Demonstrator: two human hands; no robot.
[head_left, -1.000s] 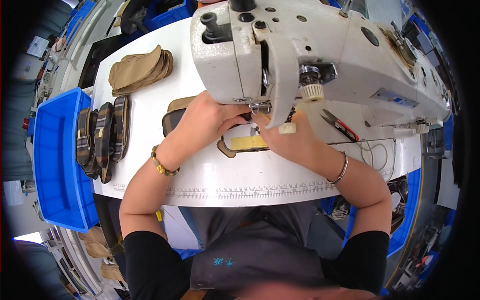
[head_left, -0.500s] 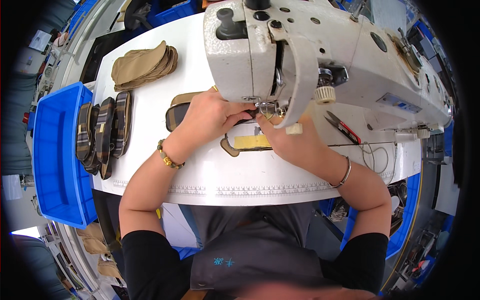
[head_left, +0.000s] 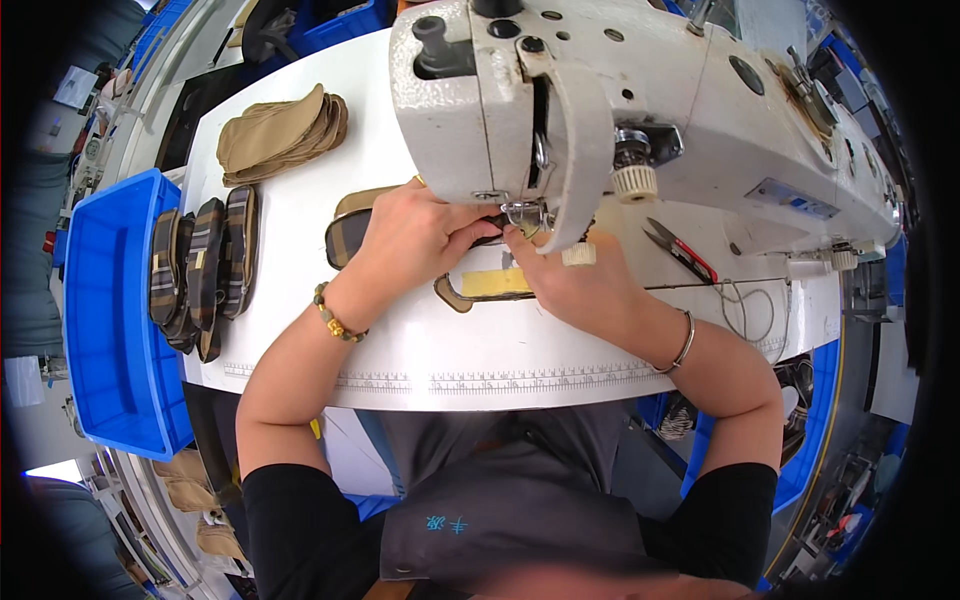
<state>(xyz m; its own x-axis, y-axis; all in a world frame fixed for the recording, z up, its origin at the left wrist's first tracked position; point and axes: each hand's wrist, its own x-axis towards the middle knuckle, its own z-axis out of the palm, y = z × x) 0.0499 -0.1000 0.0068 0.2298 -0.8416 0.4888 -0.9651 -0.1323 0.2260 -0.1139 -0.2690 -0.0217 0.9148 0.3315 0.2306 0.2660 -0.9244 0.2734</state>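
At the white sewing machine [head_left: 720,120], we watch a person's two bare hands guide work beneath its head. The left hand [head_left: 410,232], just left of the machine's needle area, holds a plaid piece with tan trim [head_left: 347,232], thumb and forefinger drawn close together on its dark edge. The piece runs from under that hand toward the machine's presser foot. The right hand [head_left: 585,280], just below the machine's head, brings a fingertip to the same spot; parts of the machine cover it, and we cannot tell whether it pinches or merely presses. In front of the machine's needle area we see a yellow strip [head_left: 490,283]. Red-handled snips [head_left: 690,257] lie under the machine's arm, right of the needle area. Well left of the machine, we find a tan fabric pile [head_left: 280,135], finished-looking plaid pieces [head_left: 205,270] and, farthest out, a blue bin [head_left: 115,340].
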